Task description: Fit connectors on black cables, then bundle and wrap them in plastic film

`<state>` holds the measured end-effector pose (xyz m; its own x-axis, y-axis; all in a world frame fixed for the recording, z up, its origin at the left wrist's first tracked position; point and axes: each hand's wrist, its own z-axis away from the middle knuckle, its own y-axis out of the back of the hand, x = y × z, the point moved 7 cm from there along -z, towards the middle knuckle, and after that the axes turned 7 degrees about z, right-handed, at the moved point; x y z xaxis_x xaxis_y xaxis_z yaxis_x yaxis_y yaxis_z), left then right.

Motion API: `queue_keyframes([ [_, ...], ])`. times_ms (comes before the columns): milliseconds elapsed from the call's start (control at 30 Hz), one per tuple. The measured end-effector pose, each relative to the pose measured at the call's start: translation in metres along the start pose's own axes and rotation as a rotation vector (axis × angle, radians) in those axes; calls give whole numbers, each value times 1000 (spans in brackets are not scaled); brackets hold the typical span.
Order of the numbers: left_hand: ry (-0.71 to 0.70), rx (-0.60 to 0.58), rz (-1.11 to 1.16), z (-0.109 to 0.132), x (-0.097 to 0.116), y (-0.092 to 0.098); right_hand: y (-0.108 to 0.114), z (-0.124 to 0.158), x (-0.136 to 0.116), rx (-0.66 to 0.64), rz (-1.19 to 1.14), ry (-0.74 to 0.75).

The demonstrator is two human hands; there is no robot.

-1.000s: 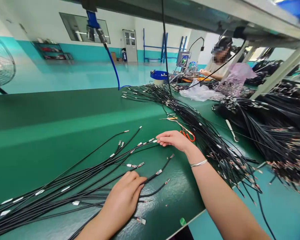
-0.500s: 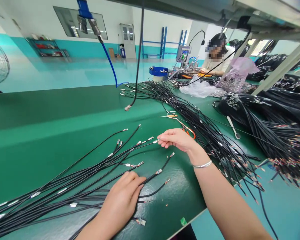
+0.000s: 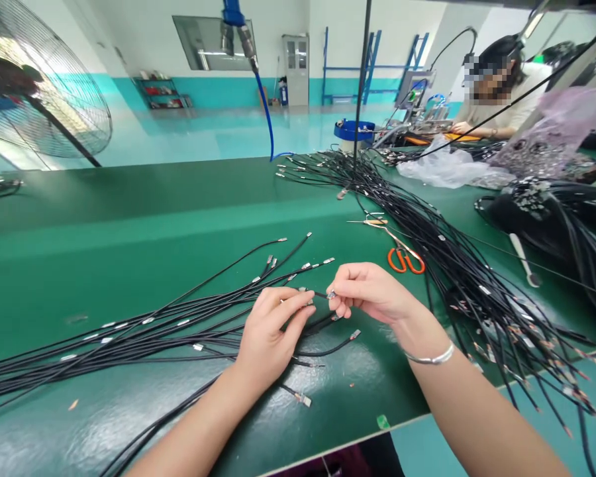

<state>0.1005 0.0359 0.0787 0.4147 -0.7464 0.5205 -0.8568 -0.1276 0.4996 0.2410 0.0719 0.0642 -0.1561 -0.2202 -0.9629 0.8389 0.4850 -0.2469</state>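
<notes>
My left hand (image 3: 273, 328) is closed on a thin black cable (image 3: 320, 293) a short way behind its end, with thumb and fingertips pinched together. At the tip of that cable is a small pale connector (image 3: 331, 295), pinched between the thumb and fingers of my right hand (image 3: 370, 291). Under and around my left hand lie several loose black cables (image 3: 189, 322) with white labels and small end connectors. One cable end with a pale connector (image 3: 304, 400) points toward the front edge, below my left hand.
Orange-handled scissors (image 3: 406, 260) lie beyond my right hand. A large bundle of black cables (image 3: 417, 218) crosses the green table (image 3: 129, 218) on the right, near a white-handled brush (image 3: 524, 258). A black cord (image 3: 362, 79) hangs down ahead. Another person (image 3: 496, 86) sits at the far right.
My left hand has moved forward onto the cable close behind its connector, beside my right hand. The view has turned right, bringing the fan further into sight.
</notes>
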Motion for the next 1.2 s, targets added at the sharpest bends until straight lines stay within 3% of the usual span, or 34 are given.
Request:
queue_keyframes([
  [233,0,-17,33,-1,2,-1,-10,3,2,-105,29,20],
  [467,-34,13,-4,-2,1,3,0,1,5,22,202,13],
  [600,-42,5,11,-2,1,1,-2,4,3,7,233,19],
  [1200,18,-2,41,-1,-3,0,-17,0,11,-31,-60,-100],
])
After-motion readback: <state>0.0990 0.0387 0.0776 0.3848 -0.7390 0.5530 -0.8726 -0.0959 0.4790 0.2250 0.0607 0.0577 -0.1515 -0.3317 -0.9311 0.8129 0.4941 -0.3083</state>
